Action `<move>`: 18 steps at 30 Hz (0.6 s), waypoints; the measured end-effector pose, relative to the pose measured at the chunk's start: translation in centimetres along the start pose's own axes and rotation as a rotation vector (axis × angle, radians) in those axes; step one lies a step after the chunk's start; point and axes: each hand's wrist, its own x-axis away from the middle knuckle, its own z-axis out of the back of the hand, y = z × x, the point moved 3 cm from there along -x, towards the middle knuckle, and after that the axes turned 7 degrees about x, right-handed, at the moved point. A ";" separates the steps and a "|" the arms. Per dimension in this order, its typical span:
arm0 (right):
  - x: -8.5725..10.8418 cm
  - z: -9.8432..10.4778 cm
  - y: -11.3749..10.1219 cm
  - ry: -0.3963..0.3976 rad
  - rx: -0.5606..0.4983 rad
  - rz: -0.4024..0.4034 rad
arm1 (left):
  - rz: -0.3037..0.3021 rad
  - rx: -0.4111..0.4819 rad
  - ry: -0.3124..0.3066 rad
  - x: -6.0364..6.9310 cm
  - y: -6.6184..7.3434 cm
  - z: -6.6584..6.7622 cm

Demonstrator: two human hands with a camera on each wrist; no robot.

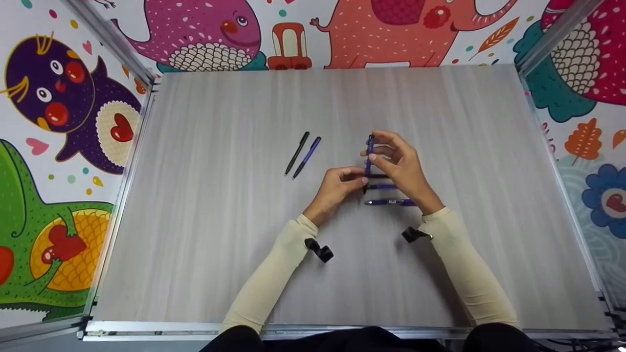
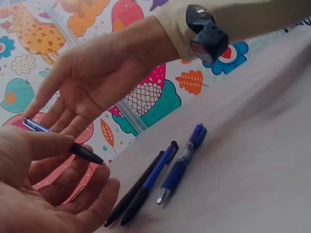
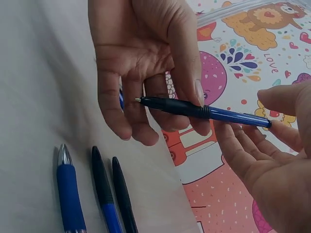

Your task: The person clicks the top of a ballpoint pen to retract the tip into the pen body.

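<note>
Standing here: booth walls (image 1: 210, 34) covered in cartoon animals, metal rail (image 1: 156, 331) along the table's near edge. Table (image 1: 205, 234) is wide, flat, pale wood-grain; looks smooth, so round barrels would probably roll if nudged. Forearms in cream sleeves (image 1: 271, 274) come in over the rail.

Right hand (image 1: 403, 166): relaxed fingers, one fingertip on the held pen's rear end, thumb clear of it in the right wrist view. Left hand (image 1: 337, 190): thumb and finger pinching that pen at its black grip.

On the table by the hands: thick blue pen (image 2: 176, 167) nearest the body, then slim blue pen (image 2: 150, 182), slim black pen (image 2: 131, 198). Slanted pair off left: black one (image 1: 297, 154), blue one (image 1: 307, 158).

Held pen (image 3: 218, 114): up off the table, between both hands. My read: plastic, light, stiff, not fragile. Barrel likely slick; take it by the grip, leave the rear free. Tip (image 3: 139, 100) is exposed, could mark skin or table.
</note>
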 end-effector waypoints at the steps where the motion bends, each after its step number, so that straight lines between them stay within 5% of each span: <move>1: 0.0 0.1 0.0 -0.003 -0.007 0.001 | 0.025 0.048 -0.009 0.0 0.0 0.0; 7: 0.6 0.3 0.1 -0.007 0.002 -0.015 | 0.122 0.172 -0.037 0.2 -0.1 -0.2; 18: 0.9 0.7 0.2 0.019 0.041 -0.027 | 0.123 0.169 -0.045 -0.1 0.3 -0.6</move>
